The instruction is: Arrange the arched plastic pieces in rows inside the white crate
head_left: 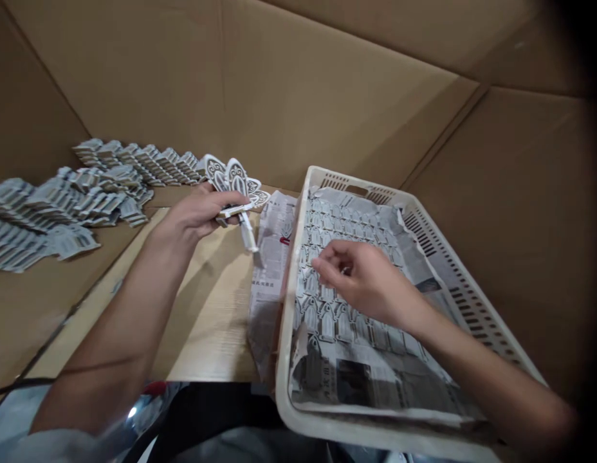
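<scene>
My left hand (202,212) is closed on a fan-shaped cluster of white ornamental pieces (233,180) with a white stem hanging down, held above a pale wooden board (211,321). My right hand (361,280) reaches into a cream plastic basket (286,308), fingers pinched together over rows of small grey-white arch-shaped pieces (332,315) lying on newspaper. Whether the pinch holds a piece is hidden by the fingers.
Long overlapping rows of finished grey-white pieces (76,193) lie at the left on brown cardboard. Cardboard walls (289,83) enclose the back and right. Newspaper (272,257) hangs over the basket's left rim. A dark cable (18,386) runs at the lower left.
</scene>
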The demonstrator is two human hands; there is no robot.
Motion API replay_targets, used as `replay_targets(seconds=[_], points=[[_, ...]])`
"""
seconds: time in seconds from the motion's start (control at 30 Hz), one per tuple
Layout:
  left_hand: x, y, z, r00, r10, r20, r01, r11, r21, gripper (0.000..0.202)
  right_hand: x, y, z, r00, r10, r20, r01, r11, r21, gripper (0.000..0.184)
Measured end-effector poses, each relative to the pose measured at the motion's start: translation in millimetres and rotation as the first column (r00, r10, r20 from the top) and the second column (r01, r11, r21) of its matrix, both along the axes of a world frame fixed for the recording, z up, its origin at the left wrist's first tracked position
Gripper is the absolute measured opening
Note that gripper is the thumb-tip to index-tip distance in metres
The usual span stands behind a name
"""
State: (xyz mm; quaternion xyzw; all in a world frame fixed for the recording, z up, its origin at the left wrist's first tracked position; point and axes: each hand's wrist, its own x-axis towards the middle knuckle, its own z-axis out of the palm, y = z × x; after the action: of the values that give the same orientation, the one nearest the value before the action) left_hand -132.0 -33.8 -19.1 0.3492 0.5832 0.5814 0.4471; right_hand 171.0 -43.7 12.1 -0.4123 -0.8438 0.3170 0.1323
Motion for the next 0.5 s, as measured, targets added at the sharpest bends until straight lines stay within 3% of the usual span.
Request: replay_targets(seconds=[0.13,0.23,0.33,0.5], points=[[33.2,25.0,12.4,0.983,-0.152,0.104,0.159,0.985,-0.062,0.017,-24.6,20.6,-7.5,0.980,-0.076,-0.185,0.051,0.990,-0.135,0.040],[51.1,36.5,19.7,0.961,-0.219,0.171,0.235,0.969,-0.078,0.023,-37.8,36.4,-13.5,0.971,-0.097,-0.218,0.087,0.995,-0.059,0.039],[60.5,41.4,22.5,0.941,-0.259,0.219,0.276,0.960,-0.052,0.028,-44.7,46.3,-10.7,0.954,-0.140,-0.265,0.139,0.990,-0.025,0.038],[65.5,43.1,19.1,0.900,-0.347,0.262,0.357,0.934,0.009,0.019,-48.4,55.8,-0.5,0.883,-0.256,-0.392,0.204,0.964,-0.171,0.043]])
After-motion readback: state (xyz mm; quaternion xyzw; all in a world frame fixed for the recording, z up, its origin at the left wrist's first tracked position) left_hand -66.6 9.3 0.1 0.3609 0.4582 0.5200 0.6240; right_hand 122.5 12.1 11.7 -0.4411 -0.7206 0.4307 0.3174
